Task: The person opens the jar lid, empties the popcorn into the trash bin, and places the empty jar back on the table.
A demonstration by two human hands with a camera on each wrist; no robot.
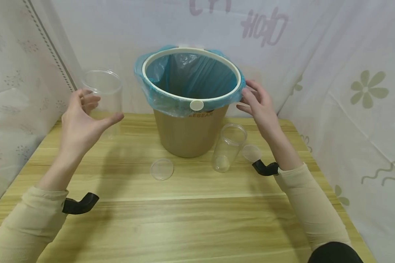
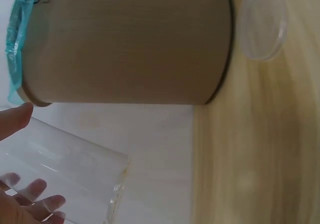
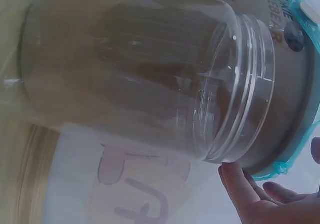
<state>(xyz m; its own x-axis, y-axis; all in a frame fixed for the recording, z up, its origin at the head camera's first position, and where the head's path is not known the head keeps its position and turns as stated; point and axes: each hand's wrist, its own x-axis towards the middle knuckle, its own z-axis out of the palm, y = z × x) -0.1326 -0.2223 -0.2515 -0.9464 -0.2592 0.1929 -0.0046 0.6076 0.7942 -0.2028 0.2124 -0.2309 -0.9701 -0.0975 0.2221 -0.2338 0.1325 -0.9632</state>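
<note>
My left hand (image 1: 80,122) grips a clear plastic jar (image 1: 109,100) to the left of a brown trash bin (image 1: 187,133). In the left wrist view the thumb lies on one side of that jar (image 2: 75,164) and the fingers on the other. The bin stands upright, lined with a blue plastic bag (image 1: 166,104) held under a cream ring (image 1: 197,51). At the bin's right rim is my right hand (image 1: 259,106), its fingers loosely bent by the bag's edge; whether they touch it I cannot tell. A second clear jar (image 1: 228,149) stands lidless in front of the bin.
One clear round lid (image 1: 162,169) lies on the wooden table (image 1: 184,226) before the bin. Another lid (image 1: 251,153) lies right of the standing jar. Patterned white cloth (image 1: 355,120) hangs around the table's back and sides.
</note>
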